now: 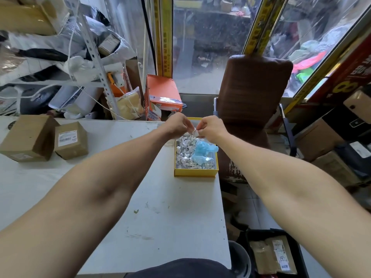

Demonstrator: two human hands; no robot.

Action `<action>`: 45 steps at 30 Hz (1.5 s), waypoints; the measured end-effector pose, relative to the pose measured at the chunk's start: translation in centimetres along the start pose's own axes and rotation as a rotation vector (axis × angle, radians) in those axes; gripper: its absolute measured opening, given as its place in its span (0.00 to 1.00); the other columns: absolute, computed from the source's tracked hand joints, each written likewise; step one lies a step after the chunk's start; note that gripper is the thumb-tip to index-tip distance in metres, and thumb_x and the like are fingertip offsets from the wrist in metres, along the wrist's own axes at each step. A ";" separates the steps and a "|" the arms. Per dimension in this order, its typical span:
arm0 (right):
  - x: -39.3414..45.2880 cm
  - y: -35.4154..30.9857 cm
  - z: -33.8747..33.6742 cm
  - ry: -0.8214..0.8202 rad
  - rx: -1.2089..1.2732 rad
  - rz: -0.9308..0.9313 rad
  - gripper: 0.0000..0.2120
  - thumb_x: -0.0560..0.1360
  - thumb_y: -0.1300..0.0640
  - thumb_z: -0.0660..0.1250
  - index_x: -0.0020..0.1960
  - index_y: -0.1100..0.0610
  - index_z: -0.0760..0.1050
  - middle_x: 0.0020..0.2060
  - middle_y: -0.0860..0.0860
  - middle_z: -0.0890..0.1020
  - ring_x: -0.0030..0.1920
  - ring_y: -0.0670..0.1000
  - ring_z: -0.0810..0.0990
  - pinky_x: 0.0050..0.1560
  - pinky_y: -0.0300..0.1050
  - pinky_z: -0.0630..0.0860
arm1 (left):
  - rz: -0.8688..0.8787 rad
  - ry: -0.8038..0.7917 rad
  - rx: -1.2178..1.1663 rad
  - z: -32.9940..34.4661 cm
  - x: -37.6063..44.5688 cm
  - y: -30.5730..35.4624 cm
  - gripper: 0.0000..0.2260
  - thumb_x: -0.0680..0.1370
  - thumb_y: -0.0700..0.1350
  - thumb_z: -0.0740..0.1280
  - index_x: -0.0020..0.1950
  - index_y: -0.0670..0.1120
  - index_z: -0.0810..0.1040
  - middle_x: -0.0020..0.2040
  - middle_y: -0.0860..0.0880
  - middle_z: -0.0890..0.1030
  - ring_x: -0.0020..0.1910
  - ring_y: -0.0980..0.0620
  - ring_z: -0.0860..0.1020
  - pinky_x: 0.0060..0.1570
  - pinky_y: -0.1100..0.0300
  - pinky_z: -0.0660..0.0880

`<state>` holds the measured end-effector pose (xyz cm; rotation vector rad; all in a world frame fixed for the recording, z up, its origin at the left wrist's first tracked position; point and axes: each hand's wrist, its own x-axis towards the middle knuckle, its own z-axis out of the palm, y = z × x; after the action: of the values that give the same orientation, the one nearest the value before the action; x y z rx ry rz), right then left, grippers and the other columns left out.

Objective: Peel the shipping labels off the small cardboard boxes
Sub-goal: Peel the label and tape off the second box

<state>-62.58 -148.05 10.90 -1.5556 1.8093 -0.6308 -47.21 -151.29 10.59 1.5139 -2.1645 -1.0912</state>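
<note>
Both forearms reach to the worktop's far right edge, where left hand (176, 125) and right hand (210, 128) pinch a crumpled label (194, 133) above the yellow tray (195, 173): disposal step. Next, presumably, the labelled box (71, 140) at the left edge.

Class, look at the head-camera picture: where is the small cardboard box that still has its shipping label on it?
The labelled box stands on the left of the white table, just right of a larger plain cardboard box, far left of the yellow tray.

2 bare, sleeveless forearms (112, 177); dark garment (180, 267) below.
</note>
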 end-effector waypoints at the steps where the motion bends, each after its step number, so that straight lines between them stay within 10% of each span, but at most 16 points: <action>1: 0.1 0.2 0.0 0.026 0.009 -0.011 0.06 0.72 0.66 0.73 0.40 0.58 0.80 0.38 0.54 0.82 0.36 0.47 0.83 0.35 0.34 0.79 | -0.004 0.010 -0.025 -0.1 0.1 0.1 0.07 0.75 0.37 0.73 0.52 0.37 0.85 0.47 0.43 0.85 0.43 0.51 0.82 0.49 0.56 0.80; 9: 0.8 1.0 0.3 -0.064 0.257 -0.005 0.05 0.72 0.65 0.74 0.47 0.64 0.84 0.40 0.57 0.85 0.45 0.55 0.85 0.47 0.43 0.83 | -0.184 0.082 -0.024 0.5 1.9 -0.1 0.04 0.72 0.41 0.77 0.42 0.42 0.85 0.38 0.48 0.81 0.36 0.56 0.78 0.31 0.64 0.69; 16: 1.7 1.4 1.0 0.005 0.016 0.003 0.06 0.68 0.57 0.78 0.39 0.57 0.82 0.36 0.49 0.81 0.39 0.46 0.79 0.42 0.42 0.78 | -0.156 0.105 -0.030 1.3 2.2 -0.6 0.14 0.71 0.44 0.78 0.54 0.41 0.84 0.53 0.48 0.82 0.52 0.51 0.79 0.48 0.59 0.74; 19: 2.2 2.2 1.5 0.022 0.032 0.059 0.06 0.67 0.60 0.78 0.36 0.55 0.82 0.38 0.50 0.83 0.42 0.49 0.82 0.46 0.44 0.81 | -0.148 0.036 -0.030 1.7 1.9 -0.7 0.10 0.73 0.44 0.76 0.52 0.42 0.86 0.49 0.46 0.85 0.44 0.53 0.80 0.39 0.63 0.73; 27: 2.0 3.0 1.6 -0.259 0.165 0.086 0.10 0.76 0.59 0.71 0.55 0.63 0.81 0.48 0.58 0.84 0.43 0.50 0.86 0.48 0.44 0.83 | -0.166 0.075 0.068 2.8 1.6 -2.0 0.10 0.74 0.50 0.75 0.47 0.43 0.86 0.38 0.50 0.83 0.38 0.53 0.81 0.39 0.57 0.79; 31: 2.7 4.2 0.9 -0.152 0.368 0.189 0.25 0.77 0.59 0.68 0.72 0.58 0.67 0.61 0.57 0.76 0.43 0.55 0.86 0.46 0.46 0.83 | -0.194 0.069 0.170 3.6 1.7 -2.4 0.12 0.72 0.55 0.76 0.42 0.46 0.85 0.37 0.51 0.83 0.39 0.53 0.80 0.44 0.54 0.79; 39: 2.1 7.2 1.4 -0.203 -0.391 0.006 0.26 0.76 0.59 0.63 0.73 0.55 0.65 0.64 0.58 0.77 0.62 0.58 0.76 0.61 0.53 0.75 | -0.237 0.048 0.312 5.3 2.1 -2.6 0.17 0.67 0.59 0.79 0.30 0.52 0.75 0.39 0.51 0.84 0.43 0.51 0.81 0.52 0.49 0.78; 45: 1.9 7.8 2.7 -0.209 -0.534 -0.080 0.25 0.78 0.60 0.62 0.74 0.54 0.64 0.68 0.55 0.72 0.64 0.58 0.74 0.60 0.54 0.74 | -0.164 0.086 0.447 6.0 2.6 -3.0 0.08 0.73 0.56 0.75 0.44 0.53 0.83 0.50 0.48 0.82 0.59 0.48 0.74 0.57 0.51 0.68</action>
<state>-65.85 -148.39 3.14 -1.9605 1.8486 -0.0019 -49.89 -151.57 3.90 1.9130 -2.3632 -0.5892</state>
